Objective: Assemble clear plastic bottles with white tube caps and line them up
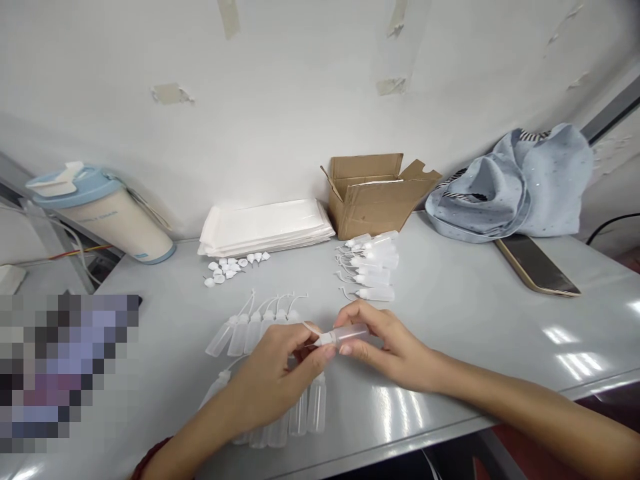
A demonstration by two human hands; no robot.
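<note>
Between my hands lies a small translucent needle-tip squeeze bottle [352, 332], its thin needle pointing left. My right hand [395, 347] is closed around the bottle's body. With thumb and fingers, my left hand [280, 363] pinches the white tip end of the same bottle. Under and behind my left hand stretch rows of similar bottles [317, 405], some with cap straps sticking up and partly hidden by my arm. Beyond my right hand, several needle-tipped bottles [376, 293] lie on their sides. Several loose white needle caps [219, 278] are clustered farther back.
A stack of white envelopes [265, 223] and an open cardboard box [373, 210] rest against the wall. On the left are a tumbler [115, 217] and a blurred-out patch. A blue cloth bag [540, 180] and a phone [537, 263] occupy the right of the grey table [450, 293].
</note>
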